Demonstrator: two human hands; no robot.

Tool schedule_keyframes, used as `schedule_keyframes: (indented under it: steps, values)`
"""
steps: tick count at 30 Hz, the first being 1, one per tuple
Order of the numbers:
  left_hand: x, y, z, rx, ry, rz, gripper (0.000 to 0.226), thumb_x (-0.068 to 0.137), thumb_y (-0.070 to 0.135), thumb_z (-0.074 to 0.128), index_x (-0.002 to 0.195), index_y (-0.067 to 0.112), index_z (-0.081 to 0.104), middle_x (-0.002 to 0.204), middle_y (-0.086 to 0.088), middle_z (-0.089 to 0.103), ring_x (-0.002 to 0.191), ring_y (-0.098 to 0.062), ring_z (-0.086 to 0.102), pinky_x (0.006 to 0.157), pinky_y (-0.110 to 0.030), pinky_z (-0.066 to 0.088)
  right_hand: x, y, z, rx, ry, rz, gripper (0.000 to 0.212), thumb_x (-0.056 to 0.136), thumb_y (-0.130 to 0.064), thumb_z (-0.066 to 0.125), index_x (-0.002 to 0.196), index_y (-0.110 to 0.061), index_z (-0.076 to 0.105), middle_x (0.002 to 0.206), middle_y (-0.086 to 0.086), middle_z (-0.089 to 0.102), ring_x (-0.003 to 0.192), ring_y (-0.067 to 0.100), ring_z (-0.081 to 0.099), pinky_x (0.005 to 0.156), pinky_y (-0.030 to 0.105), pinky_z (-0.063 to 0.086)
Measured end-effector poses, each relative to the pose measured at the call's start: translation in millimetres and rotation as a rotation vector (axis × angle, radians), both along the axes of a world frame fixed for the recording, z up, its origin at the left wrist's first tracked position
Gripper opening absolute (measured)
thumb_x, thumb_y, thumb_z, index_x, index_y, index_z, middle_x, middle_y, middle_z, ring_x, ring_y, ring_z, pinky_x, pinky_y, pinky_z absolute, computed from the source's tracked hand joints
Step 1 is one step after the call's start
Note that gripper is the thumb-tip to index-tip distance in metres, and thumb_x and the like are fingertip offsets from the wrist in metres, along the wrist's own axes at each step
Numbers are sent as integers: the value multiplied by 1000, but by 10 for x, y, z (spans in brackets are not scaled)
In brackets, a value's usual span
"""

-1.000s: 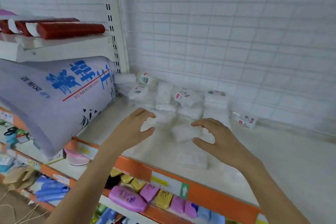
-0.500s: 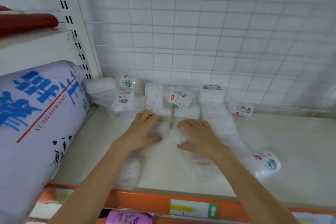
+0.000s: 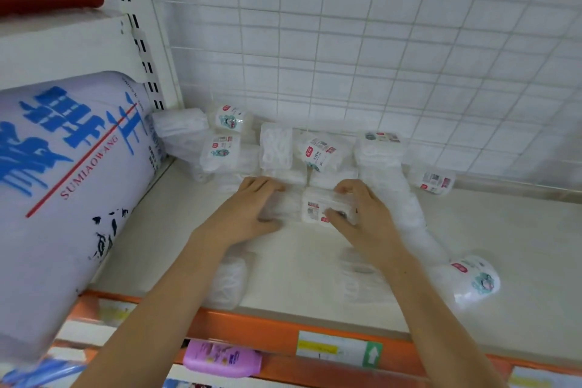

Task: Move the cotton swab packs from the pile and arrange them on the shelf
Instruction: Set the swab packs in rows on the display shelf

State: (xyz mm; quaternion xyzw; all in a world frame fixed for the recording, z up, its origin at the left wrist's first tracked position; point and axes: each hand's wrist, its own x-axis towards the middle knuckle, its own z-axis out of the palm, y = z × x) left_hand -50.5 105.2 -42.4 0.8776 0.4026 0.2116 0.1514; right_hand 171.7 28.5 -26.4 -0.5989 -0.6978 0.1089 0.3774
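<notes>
Both forearms reach in from the bottom edge. My right hand (image 3: 368, 217) pinches a labelled cotton swab pack (image 3: 318, 206) at frame centre, thumb under, fingers curled over; my left hand (image 3: 248, 211) lies flat, fingers relaxed, on a neighbouring pack (image 3: 285, 206) on the shelf (image 3: 504, 246).

The cotton swab packs (image 3: 277, 151) are small clear-wrapped white bundles, some with red-and-teal labels, heaped along the back of the shelf (image 3: 504, 246) against the wire grid. One labelled pack (image 3: 318, 208) sits in front of the heap, label up, pinched at its right end. A plain pack (image 3: 280, 206) lies just left of it, seemingly flat. A rounded labelled pack (image 3: 472, 280) lies apart near the front edge; two more (image 3: 228, 282) rest by the orange lip.
</notes>
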Motion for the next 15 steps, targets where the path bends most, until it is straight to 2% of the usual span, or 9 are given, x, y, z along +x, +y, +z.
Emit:
schedule_keyframes:
  steps: [2, 4, 6, 8, 11, 13, 15]
  values:
    - [-8, -21, 6, 37, 4, 10, 52, 77, 31, 69, 123, 22, 47, 124, 11, 46, 111, -5, 29, 91, -30, 39, 0, -12, 16, -12, 51, -10, 34, 83, -18, 65, 113, -13, 50, 106, -11, 52, 88, -7, 42, 72, 12, 32]
    - [-17, -28, 2, 79, -7, 8, 45, 78, 40, 66, 117, 23, 51, 118, 14, 49, 109, -6, 34, 87, -34, 43, -1, -13, 10, -11, 66, -17, 29, 85, -18, 64, 111, -13, 53, 108, -8, 54, 88, -4, 45, 74, 10, 35]
    - [-35, -20, -1, 88, -31, 3, 47, 76, 56, 55, 110, 23, 56, 110, 18, 50, 106, -6, 39, 86, -30, 43, -3, -12, -10, -12, 67, -30, 22, 86, -17, 61, 108, -14, 55, 109, -7, 55, 90, 6, 51, 75, 14, 38]
    - [-51, -15, -2, 79, -81, 5, 54, 75, 64, 42, 107, 23, 59, 105, 19, 53, 101, -5, 42, 84, -25, 40, 7, -8, -31, 9, 55, -37, 20, 87, -15, 59, 107, -13, 56, 108, -6, 54, 93, 11, 55, 76, 18, 41]
    - [-63, -25, 12, 76, -146, 47, 50, 81, 63, 38, 102, 23, 61, 94, 19, 58, 82, -1, 44, 71, -21, 39, 20, -6, -24, 20, 33, -58, 20, 88, -15, 58, 108, -11, 56, 108, -3, 53, 92, 16, 57, 74, 24, 43]
    - [-48, -47, 46, 8, -224, 114, 43, 90, 54, 42, 92, 16, 61, 81, 8, 64, 70, -9, 52, 63, -30, 44, 22, -6, -16, 3, 22, -64, 21, 89, -18, 57, 109, -12, 55, 107, -4, 53, 91, 16, 56, 73, 23, 43]
    - [-11, -73, 83, -99, -301, 174, 37, 96, 36, 42, 88, 7, 63, 76, -3, 66, 68, -16, 60, 64, -38, 47, 28, -7, -16, -14, 0, -62, 21, 89, -22, 56, 109, -14, 56, 107, -4, 54, 89, 16, 56, 72, 23, 42]
